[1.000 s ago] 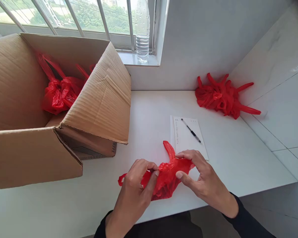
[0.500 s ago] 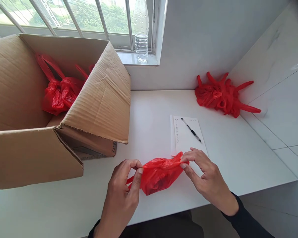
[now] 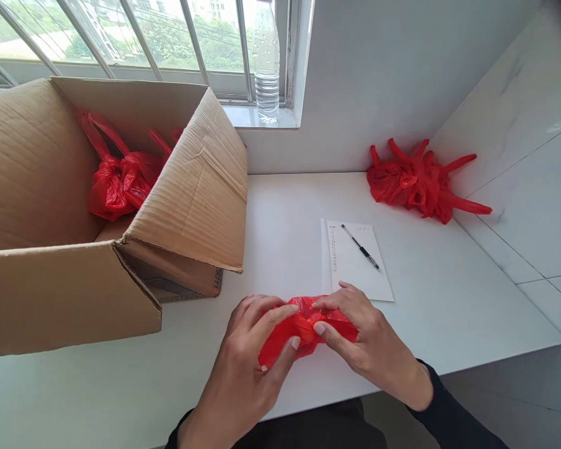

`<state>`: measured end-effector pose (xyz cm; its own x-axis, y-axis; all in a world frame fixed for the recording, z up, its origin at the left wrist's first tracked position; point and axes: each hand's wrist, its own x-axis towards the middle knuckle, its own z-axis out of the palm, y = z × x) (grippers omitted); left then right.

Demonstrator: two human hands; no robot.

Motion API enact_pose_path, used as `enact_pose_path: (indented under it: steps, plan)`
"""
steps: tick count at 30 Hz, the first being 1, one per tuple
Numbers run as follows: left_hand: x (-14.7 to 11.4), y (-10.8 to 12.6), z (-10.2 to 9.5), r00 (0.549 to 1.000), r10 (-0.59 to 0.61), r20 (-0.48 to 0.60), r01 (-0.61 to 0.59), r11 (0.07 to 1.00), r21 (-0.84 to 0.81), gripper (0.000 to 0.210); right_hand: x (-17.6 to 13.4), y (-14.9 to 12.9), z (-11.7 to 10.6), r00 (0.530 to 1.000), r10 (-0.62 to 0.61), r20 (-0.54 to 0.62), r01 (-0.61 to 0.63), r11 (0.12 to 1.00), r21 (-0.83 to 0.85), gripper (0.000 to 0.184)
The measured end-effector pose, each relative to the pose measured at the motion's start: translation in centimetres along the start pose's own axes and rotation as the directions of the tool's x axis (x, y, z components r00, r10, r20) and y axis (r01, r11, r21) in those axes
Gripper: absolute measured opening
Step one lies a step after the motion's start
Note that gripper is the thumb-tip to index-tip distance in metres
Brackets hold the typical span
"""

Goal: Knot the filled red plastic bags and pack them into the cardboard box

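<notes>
Red plastic bag [image 3: 303,329] — on or just above the white table [image 3: 285,231] near its front edge, between the hands; can't tell if it touches the surface. Thin, crinkly film, so likely light, soft and a bit slippery, easily stretched or torn by nails; contents hidden, so weight is a guess. Best hold: the gathered, twisted part in the middle, pinched with finger pads. Left hand [image 3: 245,352] half open, curved round the bag's left side, thumb and forefinger tips apart. Right hand [image 3: 367,330] has thumb and forefinger at the gathered middle, nearly closed — can't tell if the pinch is firm. Beyond: notepad [image 3: 355,274] with a pen [image 3: 361,249] on it, red bundle [image 3: 411,181] in the far right corner, open cardboard box [image 3: 191,193] at left with red bags [image 3: 116,184] inside.
</notes>
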<state>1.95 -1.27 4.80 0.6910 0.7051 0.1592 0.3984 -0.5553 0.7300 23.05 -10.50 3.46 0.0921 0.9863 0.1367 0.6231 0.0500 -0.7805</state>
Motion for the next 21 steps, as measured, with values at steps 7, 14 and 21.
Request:
enact_pose_path:
  steps: [7, 14, 21]
  plan:
    - [-0.4, -0.8, -0.4, 0.984, -0.097, -0.151, 0.079, 0.99, -0.12, 0.012, -0.8, 0.8, -1.4, 0.995, 0.07, 0.064, -0.076, 0.992, 0.097, 0.012]
    - [-0.5, -0.1, -0.5, 0.937, -0.227, -0.267, 0.175, 0.963, -0.205, 0.008, -1.1, 0.4, -2.8, 0.92, 0.391, -0.011, -0.382, 0.905, 0.186, 0.025]
    - [0.0, 0.4, -0.4, 0.967, -0.122, -0.222, 0.084, 0.981, -0.173, 0.014, -0.2, -0.3, -1.7, 0.982, 0.163, 0.096, -0.182, 0.951, 0.25, 0.01]
